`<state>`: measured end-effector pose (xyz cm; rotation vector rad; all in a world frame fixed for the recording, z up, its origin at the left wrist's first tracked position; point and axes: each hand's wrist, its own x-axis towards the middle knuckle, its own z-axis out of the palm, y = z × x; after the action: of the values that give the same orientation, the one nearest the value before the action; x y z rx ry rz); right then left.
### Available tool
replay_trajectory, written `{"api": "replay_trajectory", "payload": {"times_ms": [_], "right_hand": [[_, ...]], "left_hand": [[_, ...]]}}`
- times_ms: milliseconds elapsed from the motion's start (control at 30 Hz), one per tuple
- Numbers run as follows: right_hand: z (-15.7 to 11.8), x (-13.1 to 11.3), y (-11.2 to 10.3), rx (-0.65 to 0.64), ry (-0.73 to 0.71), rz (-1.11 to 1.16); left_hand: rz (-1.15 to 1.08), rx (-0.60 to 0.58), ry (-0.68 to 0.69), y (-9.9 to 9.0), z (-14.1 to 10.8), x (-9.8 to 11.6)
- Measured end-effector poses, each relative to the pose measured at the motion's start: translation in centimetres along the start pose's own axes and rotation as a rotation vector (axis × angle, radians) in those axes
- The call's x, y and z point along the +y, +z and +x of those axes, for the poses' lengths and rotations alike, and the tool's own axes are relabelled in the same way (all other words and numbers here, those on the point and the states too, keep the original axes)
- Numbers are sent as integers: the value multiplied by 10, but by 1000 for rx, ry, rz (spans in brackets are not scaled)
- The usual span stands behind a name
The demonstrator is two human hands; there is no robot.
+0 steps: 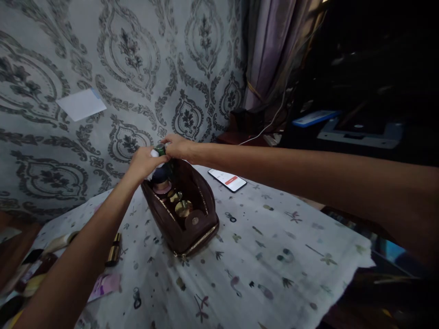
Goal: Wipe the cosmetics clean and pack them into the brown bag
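Observation:
A dark brown zip-up cosmetic bag (183, 237) stands open on the table. Inside it sit gold round-topped containers (184, 208) and a jar with a dark lid and pinkish body (162, 186). At the bag's far end my left hand (144, 163) is closed, its thumb reaching across a small white thing (155, 153) whose kind I cannot make out. My right hand (179, 149) is closed at the neck of a green bottle (160, 148), which stands at that same end. Fingertips of both hands are partly hidden.
Behind the bag lies a lit phone (228, 180). A small gold-and-dark bottle (114, 250), a purple packet (105, 285) and several cosmetics (36, 281) lie to the left. The patterned tablecloth (267, 256) ends at the right edge. A patterned wall rises behind.

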<state>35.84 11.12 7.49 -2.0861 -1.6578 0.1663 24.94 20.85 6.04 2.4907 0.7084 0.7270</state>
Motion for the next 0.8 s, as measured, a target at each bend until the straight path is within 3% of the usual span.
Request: {"api": "replay_trajectory", "payload": {"times_ms": [167,433,633,800], "right_hand": [[-14,1,-17,37,11,-39],[-7,9,-5,18,-63,-270],[7,18,3,9,-161,-325],[21,20,16,-10,-244,-337]], "left_hand": [[166,-69,7,15,9,0],[369,-136,-32,24,11,0],[451,-130,61,11,1,5],[444,37,118,-15,-21,5]]}}
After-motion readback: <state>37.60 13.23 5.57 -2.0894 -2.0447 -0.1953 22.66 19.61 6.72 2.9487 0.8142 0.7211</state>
